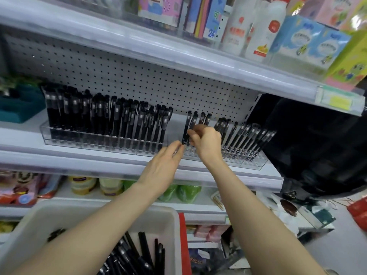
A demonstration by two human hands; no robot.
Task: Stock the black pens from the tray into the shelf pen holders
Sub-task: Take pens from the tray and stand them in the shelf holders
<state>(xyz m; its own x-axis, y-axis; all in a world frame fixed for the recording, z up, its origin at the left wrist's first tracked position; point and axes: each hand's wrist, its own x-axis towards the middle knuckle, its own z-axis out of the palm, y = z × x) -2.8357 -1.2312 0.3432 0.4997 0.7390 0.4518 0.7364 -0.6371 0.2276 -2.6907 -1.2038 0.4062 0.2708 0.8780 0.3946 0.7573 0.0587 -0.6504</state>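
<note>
Clear plastic pen holders (pixel 59 138) run along the middle shelf, filled with upright black pens (pixel 111 120) on the left and leaning ones on the right. Between these two groups only a few pens stand. My right hand (pixel 206 141) is closed around a small bunch of black pens (pixel 195 121), their tips down in the holder there. My left hand (pixel 164 165) reaches up beside it, fingertips pinching the bottom of one of those pens at the holder's rim. A white tray (pixel 162 217) with several loose black pens (pixel 137 255) sits below, partly hidden by my forearms.
A teal bin (pixel 19 106) stands at the shelf's left end. White bottles (pixel 264 30) and boxed goods fill the upper shelf, green and yellow packs the lower one. A large black bag (pixel 317 145) hangs at the right. A pegboard backs the shelf.
</note>
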